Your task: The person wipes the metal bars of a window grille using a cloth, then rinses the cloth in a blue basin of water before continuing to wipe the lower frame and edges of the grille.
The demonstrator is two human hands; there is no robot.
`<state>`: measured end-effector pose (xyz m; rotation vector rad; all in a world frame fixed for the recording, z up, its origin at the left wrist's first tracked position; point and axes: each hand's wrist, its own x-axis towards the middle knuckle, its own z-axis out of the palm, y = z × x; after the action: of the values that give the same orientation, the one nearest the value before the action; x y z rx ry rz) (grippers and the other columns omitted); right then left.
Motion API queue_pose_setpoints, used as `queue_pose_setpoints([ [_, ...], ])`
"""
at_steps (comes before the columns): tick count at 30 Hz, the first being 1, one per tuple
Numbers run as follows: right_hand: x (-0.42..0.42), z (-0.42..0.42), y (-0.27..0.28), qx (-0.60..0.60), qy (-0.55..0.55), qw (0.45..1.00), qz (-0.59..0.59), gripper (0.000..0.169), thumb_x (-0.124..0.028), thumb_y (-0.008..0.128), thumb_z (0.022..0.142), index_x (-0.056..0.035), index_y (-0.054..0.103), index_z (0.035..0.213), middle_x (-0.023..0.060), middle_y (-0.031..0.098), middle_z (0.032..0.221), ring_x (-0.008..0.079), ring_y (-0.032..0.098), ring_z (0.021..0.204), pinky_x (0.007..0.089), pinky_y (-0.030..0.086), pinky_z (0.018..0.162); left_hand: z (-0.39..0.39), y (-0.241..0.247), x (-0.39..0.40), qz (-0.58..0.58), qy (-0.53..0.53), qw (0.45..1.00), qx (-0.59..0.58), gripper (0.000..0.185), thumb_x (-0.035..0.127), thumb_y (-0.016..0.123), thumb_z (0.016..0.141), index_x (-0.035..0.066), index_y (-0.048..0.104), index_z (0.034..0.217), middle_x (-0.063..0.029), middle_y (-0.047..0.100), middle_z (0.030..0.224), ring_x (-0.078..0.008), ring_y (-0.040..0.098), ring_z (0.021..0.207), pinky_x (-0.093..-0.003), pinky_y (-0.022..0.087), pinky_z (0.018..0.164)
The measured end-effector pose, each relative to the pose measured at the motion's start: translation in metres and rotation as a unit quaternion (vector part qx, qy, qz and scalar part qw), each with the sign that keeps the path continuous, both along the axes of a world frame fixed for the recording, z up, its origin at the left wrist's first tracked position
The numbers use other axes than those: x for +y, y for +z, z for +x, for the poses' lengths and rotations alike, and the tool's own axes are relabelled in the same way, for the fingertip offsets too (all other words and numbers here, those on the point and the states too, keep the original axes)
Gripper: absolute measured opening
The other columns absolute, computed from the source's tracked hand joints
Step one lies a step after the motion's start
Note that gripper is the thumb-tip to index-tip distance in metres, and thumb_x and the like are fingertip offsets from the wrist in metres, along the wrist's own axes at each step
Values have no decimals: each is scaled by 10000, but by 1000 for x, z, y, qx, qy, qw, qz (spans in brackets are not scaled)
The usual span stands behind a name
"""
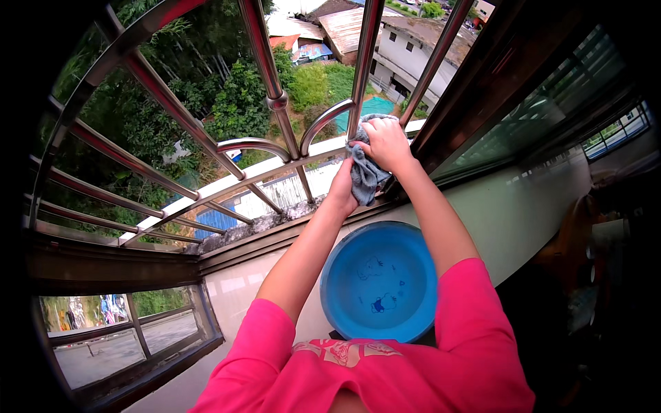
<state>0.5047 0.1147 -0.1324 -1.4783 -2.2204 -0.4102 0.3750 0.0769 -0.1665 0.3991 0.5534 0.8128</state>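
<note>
A wet-looking grey-blue cloth (365, 178) is bunched around an upright bar (364, 67) of the stainless-steel window grille. My right hand (386, 142) grips the upper part of the cloth against the bar. Lower and to the left, my left hand (343, 190) holds the cloth's hanging part, its fingers partly hidden behind the fabric. Below both hands, between my forearms, is a round blue plastic basin (379, 281) with printed cartoon figures on its bottom.
A horizontal rail (206, 193) and curved metal pieces (254, 146) join the grille bars. Dark window tracks (248, 248) run along the sill. At the right stands a dark-framed glass pane (537, 113); a smaller window (124, 330) is at lower left. Trees and roofs lie far below outside.
</note>
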Motion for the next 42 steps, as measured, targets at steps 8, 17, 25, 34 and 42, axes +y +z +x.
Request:
queue_pose_setpoints([
  [8, -30, -49, -27, 80, -171, 978, 84, 313, -119, 565, 652, -25, 529, 948, 115, 477, 1040, 267, 430, 978, 371, 344, 855, -18, -11, -12, 0, 13, 998, 58, 314, 300, 266, 889, 107, 483, 1007, -31, 578, 900, -165, 564, 750, -334, 476, 603],
  [17, -72, -65, -46, 357, -47, 932, -49, 272, -68, 513, 728, 28, 484, 981, 176, 482, 954, 325, 469, 885, 356, 392, 775, -39, -30, -33, 0, 44, 990, 133, 217, 209, 326, 860, 69, 492, 860, -19, 532, 762, -112, 505, 659, -266, 420, 581],
  [25, -48, -60, -49, 907, 9, 414, -71, 414, -431, 358, 861, -47, 417, 1003, 60, 488, 890, 174, 490, 795, 295, 406, 715, -13, 21, -21, 337, 71, 849, 402, 423, 329, 528, 784, -1, 455, 1038, -158, 507, 973, -236, 487, 900, -312, 374, 793],
  [34, 43, -35, -58, 712, -348, 610, -7, 531, -263, 449, 830, 147, 255, 1106, 319, 285, 1143, 409, 282, 1105, 424, 228, 933, 6, 31, 18, 394, 147, 747, 514, 393, 285, 454, 824, -24, 444, 1066, -220, 525, 977, -337, 506, 914, -350, 378, 813],
  [42, 20, -82, -30, 717, -335, 611, 16, 263, -167, 360, 878, 95, 361, 908, 276, 426, 953, 349, 445, 887, 414, 320, 795, -30, 19, 6, 379, 155, 766, 495, 365, 272, 429, 838, -16, 461, 1059, -206, 555, 934, -295, 542, 867, -344, 402, 757],
])
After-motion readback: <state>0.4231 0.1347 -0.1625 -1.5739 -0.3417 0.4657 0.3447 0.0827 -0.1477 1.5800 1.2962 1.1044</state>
